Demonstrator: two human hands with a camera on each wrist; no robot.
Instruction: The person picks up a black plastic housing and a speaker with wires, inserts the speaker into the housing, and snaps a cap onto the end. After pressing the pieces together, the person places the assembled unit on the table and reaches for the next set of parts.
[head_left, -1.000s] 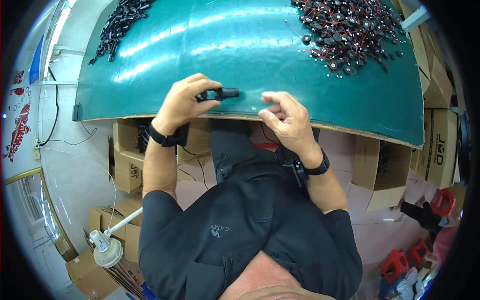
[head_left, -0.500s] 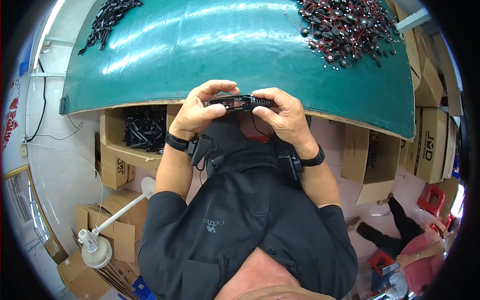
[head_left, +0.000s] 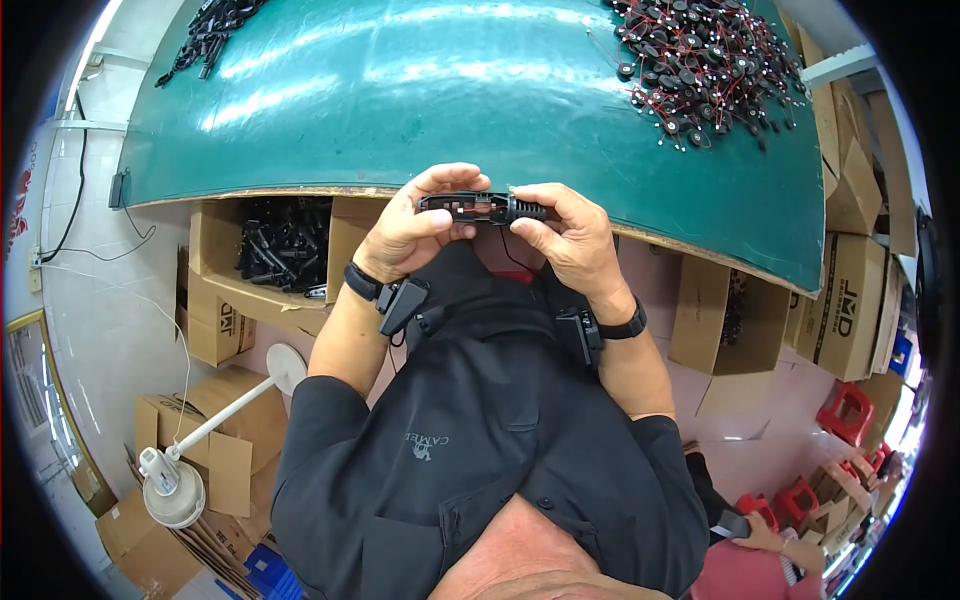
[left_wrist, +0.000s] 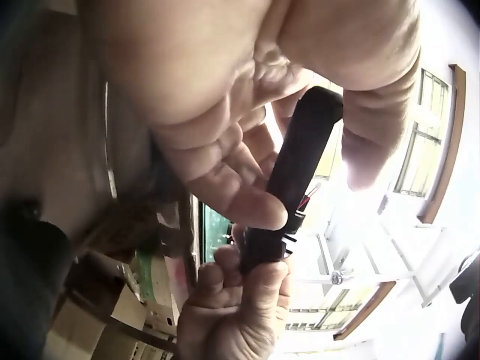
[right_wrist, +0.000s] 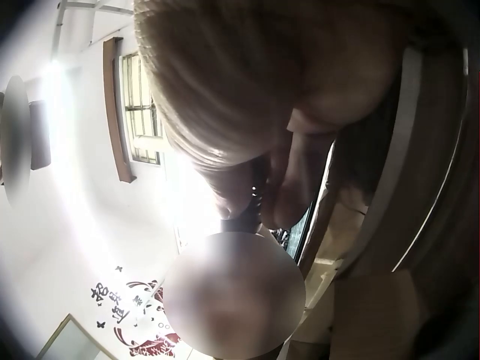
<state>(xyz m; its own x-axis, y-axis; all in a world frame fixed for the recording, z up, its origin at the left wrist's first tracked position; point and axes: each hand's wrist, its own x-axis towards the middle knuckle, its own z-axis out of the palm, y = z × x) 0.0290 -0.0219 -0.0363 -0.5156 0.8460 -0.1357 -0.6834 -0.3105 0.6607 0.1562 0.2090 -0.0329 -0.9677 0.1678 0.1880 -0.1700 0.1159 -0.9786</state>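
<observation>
A long black plastic housing (head_left: 467, 207), its upper side partly uncovered with small red wires inside, lies level between both hands just off the table's near edge. My left hand (head_left: 402, 232) grips its smooth, wider end between thumb and fingers. At the ribbed narrow end (head_left: 527, 209), my right hand (head_left: 580, 238) pinches it with thumb and forefinger. In the left wrist view the dark outer side of the housing (left_wrist: 302, 154) shows, with red wire along its edge. The right wrist view has most of it hidden behind the fingers (right_wrist: 289, 187).
On the green table (head_left: 450, 130), a heap of round black parts with red wires (head_left: 705, 75) lies far right, and black plastic pieces (head_left: 210, 35) far left. Below the edge stand an open carton (head_left: 215, 285) of black parts and another carton (head_left: 735, 345) at right.
The left hand has brought the housing down and toward the body, off the table edge. The right hand, earlier empty and apart, has taken hold of the ribbed end.
</observation>
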